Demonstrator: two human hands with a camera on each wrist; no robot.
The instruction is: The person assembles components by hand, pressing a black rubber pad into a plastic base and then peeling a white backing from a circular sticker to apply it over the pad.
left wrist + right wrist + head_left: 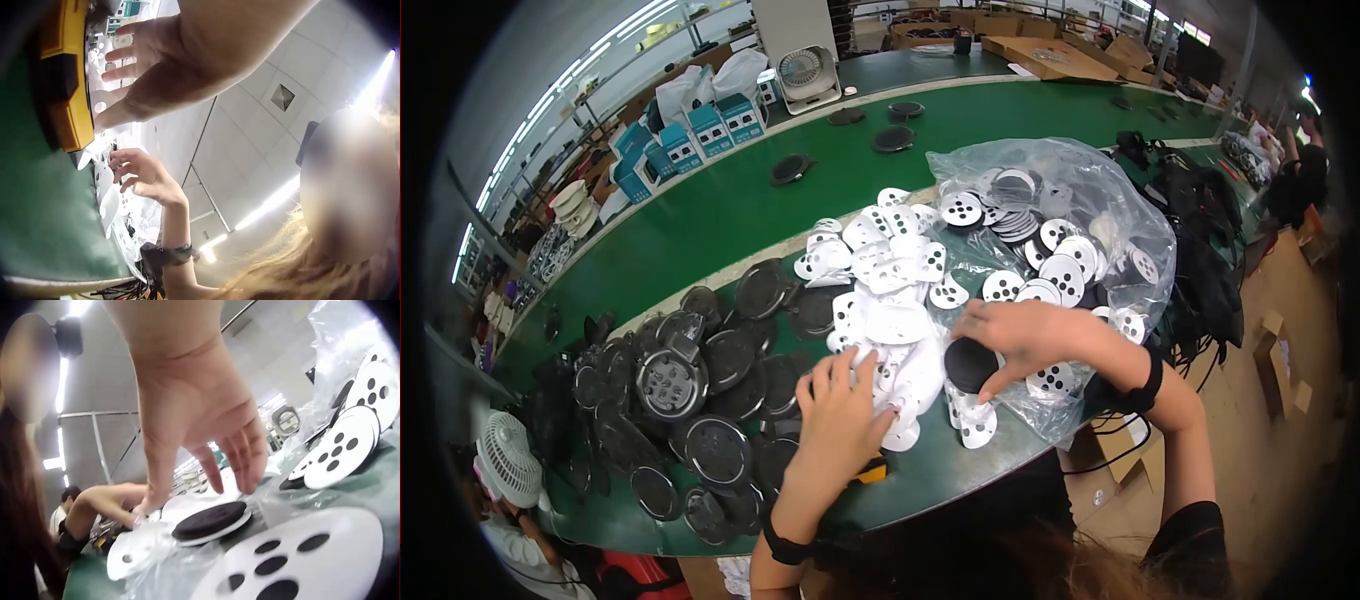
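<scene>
The left hand (835,425) is over the lower edge of a pile of white perforated pieces (897,322), fingers spread and slightly bent. In the left wrist view this hand (156,65) has its fingers extended beside the white pieces. The right hand (1030,335) is spread around a round black pad (971,366), thumb on one side, fingers on the other. From the right wrist view, the pad (210,520) lies on a white disc below the hand (200,406), with no grip visible. White discs with black holes (340,450) lie nearby.
Black round covers (718,450) crowd the left of the green table. A clear plastic bag (1140,215) with discs spreads at right, beside black cables (1200,215). A yellow tool (72,119) lies near the left wrist. Blue boxes (710,130) stand across the table.
</scene>
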